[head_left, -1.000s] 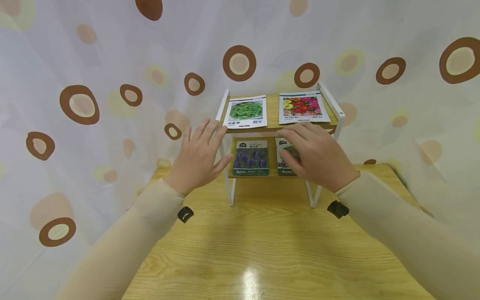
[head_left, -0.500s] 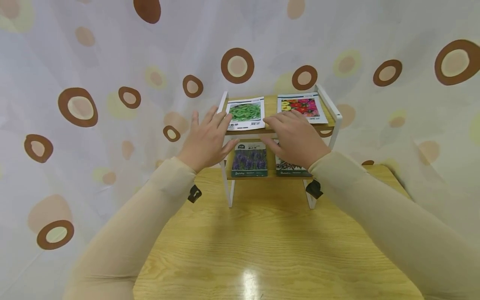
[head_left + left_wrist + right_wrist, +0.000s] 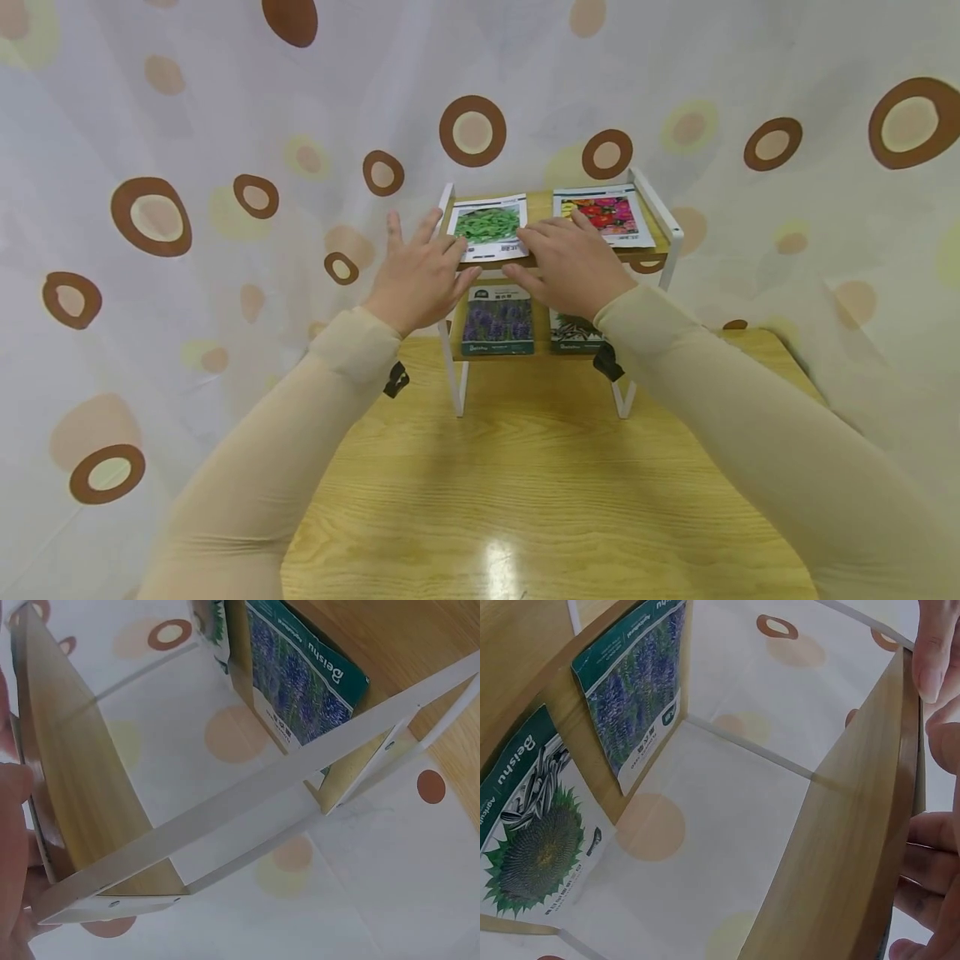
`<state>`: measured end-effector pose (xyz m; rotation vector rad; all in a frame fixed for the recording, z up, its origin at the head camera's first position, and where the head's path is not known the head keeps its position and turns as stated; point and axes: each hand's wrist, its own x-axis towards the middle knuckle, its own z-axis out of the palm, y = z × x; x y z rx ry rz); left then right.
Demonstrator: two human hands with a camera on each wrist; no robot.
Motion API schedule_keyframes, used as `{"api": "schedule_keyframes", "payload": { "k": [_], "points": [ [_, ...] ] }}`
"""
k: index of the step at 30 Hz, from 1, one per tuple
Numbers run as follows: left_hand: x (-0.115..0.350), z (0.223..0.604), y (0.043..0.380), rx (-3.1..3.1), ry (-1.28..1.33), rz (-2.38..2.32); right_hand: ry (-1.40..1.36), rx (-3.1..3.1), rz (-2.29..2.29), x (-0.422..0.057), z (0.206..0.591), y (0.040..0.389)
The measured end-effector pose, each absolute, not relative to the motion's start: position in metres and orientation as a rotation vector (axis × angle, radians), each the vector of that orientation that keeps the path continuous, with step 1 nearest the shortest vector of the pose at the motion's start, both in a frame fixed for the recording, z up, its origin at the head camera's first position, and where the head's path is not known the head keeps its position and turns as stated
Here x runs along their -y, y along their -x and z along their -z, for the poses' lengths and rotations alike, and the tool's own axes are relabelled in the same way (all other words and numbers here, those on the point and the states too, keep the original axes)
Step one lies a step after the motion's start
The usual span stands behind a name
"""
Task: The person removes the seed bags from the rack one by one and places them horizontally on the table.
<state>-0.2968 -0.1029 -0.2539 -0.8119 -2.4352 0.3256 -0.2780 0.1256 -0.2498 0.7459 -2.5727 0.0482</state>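
Note:
A two-tier wooden shelf rack with a white frame (image 3: 669, 237) holds several seed packets. My left hand (image 3: 416, 279), fingers spread, reaches the left front corner of the upper board, its fingertips at the lower left corner of the green-leaf seed packet (image 3: 489, 225). At that packet's lower right corner are the fingertips of my right hand (image 3: 577, 262). Both thumbs stay low, in front of the board's edge. The red-flower seed packet (image 3: 611, 218) lies to the right, partly covered by my right hand. From below, the upper board (image 3: 840, 847) hides the green-leaf packet.
On the lower tier lie a lavender seed packet (image 3: 498, 323) and a sunflower seed packet (image 3: 544, 840), the latter partly behind my right forearm in the head view. The rack stands on a wooden table (image 3: 540, 483) before a spotted curtain (image 3: 225, 100).
My right hand has moved left from the red-flower packet to the green-leaf packet's right corner. My left hand has shifted slightly right, to its left corner.

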Motion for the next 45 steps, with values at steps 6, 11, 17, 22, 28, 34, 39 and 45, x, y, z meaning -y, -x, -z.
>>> {"api": "schedule_keyframes", "payload": {
  "k": [6, 11, 17, 22, 28, 34, 39, 45],
  "points": [
    [0.100, 0.253, 0.297, 2.451, 0.807, -0.341, -0.740, 2.584, -0.021, -0.126, 0.250, 0.278],
    [0.098, 0.253, 0.297, 2.449, 0.802, -0.336, -0.750, 2.559, -0.026, -0.127, 0.252, 0.279],
    [0.097, 0.254, 0.294, 2.445, 0.805, -0.312, -0.782, 2.471, -0.043, -0.128, 0.255, 0.278],
    [0.098, 0.256, 0.291, 2.409, 0.812, -0.302, -0.830, 2.369, -0.057, -0.130, 0.258, 0.277],
    [0.102, 0.259, 0.285, 2.339, 0.848, -0.246, -0.836, 2.317, -0.054, -0.131, 0.261, 0.271],
    [0.106, 0.264, 0.277, 2.258, 0.887, -0.146, -0.841, 2.236, -0.057, -0.131, 0.264, 0.262],
    [0.108, 0.267, 0.268, 2.181, 0.885, -0.080, -0.862, 2.132, -0.075, -0.132, 0.267, 0.255],
    [0.108, 0.270, 0.257, 2.124, 0.933, 0.058, -0.906, 2.077, -0.166, -0.132, 0.267, 0.243]
  ]
}}
